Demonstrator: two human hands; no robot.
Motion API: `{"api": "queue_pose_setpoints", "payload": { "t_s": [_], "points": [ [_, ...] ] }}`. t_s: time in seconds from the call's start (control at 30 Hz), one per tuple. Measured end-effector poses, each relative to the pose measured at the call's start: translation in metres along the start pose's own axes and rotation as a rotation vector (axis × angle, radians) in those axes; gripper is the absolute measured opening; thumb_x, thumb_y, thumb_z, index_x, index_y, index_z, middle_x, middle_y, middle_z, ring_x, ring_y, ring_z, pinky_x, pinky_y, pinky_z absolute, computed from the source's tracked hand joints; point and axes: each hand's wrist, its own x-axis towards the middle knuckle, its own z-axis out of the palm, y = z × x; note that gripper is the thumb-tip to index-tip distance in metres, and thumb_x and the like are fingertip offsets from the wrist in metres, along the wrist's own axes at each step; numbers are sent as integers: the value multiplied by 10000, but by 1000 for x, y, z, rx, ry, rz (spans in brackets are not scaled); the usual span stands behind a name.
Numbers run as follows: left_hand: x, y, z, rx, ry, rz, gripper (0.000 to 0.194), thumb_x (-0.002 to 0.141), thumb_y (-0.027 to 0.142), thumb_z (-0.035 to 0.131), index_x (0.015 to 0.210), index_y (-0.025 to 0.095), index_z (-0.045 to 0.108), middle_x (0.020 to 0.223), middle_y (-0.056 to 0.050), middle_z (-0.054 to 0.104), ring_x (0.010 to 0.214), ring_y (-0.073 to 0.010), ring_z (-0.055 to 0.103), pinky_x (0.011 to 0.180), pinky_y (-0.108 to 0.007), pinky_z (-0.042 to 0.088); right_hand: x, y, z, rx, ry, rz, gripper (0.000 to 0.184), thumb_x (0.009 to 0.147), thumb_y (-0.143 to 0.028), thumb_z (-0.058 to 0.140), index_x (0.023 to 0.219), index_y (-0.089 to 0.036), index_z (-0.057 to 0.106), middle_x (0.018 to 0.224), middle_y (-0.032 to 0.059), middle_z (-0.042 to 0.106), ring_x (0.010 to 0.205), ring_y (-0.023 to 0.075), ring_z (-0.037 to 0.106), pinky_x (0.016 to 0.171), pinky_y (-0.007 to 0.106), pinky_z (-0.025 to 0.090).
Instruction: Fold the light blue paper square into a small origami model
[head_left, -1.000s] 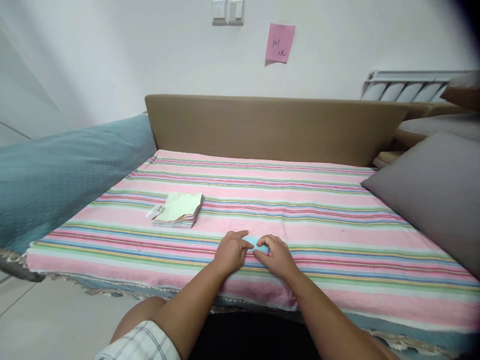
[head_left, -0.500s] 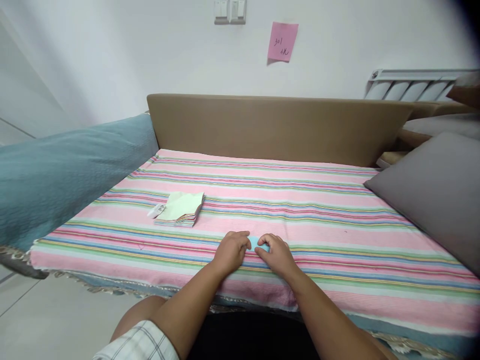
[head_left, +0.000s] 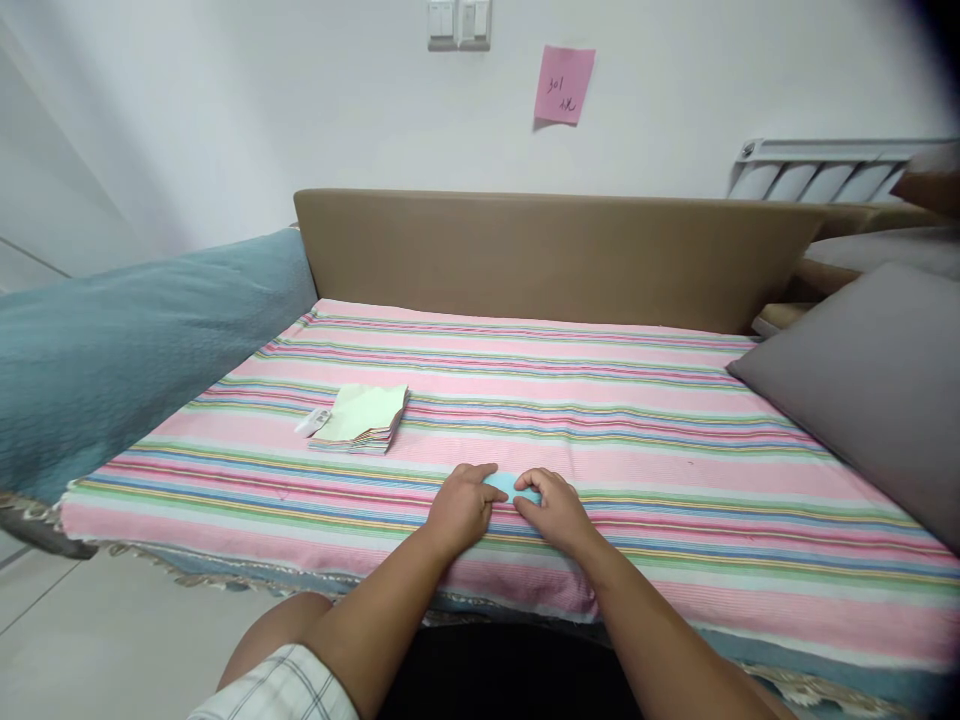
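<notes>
A small light-blue piece of folded paper (head_left: pixel 502 486) lies on the striped cloth, close to the near edge. My left hand (head_left: pixel 461 507) is at its left end, with the thumb and a finger around the edge. My right hand (head_left: pixel 559 508) pinches the right end, and its curled fingers cover part of the paper. A stack of coloured paper (head_left: pixel 366 414) lies ahead and to the left, pale green on top. Against its left side is a small white packet (head_left: pixel 313 422) with dark print.
The striped cloth (head_left: pixel 637 385) covers a sofa seat. A brown backrest (head_left: pixel 555 255) rises behind it, a blue-covered armrest (head_left: pixel 150 340) stands at the left, and a grey cushion (head_left: pixel 877 390) leans at the right. A pink note (head_left: pixel 564 86) hangs on the wall.
My left thumb has moved to the right along the near edge of the blue paper, and more of its left part shows. My right hand stays almost in place.
</notes>
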Motion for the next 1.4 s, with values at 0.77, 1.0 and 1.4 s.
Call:
{"api": "queue_pose_setpoints", "payload": {
  "t_s": [0.77, 1.0, 1.4],
  "points": [
    [-15, 8, -7, 150, -28, 36, 253, 785, 100, 543, 957, 224, 682, 1208, -74, 560, 1037, -246, 528, 878, -398, 464, 0, -1, 2, -15, 8, 0, 119, 703, -221, 525, 805, -243, 583, 878, -8, 636, 861, 190, 537, 769, 323, 376],
    [-20, 14, -10, 129, 7, 98, 344, 771, 97, 500, 1085, 191, 603, 1339, -117, 441, 1171, -269, 447, 956, -446, 402, 1, 0, 3, -10, 11, -9, 125, 708, -218, 524, 815, -244, 584, 893, -6, 636, 881, 189, 546, 784, 323, 386],
    [-20, 18, -10, 154, 20, 116, 421, 723, 102, 556, 1116, 243, 608, 1377, -106, 380, 1161, -292, 428, 940, -460, 389, -2, 7, -5, -50, 19, -150, 203, 825, -209, 447, 906, -213, 633, 1021, 48, 630, 999, 202, 517, 912, 356, 364]
  ]
}}
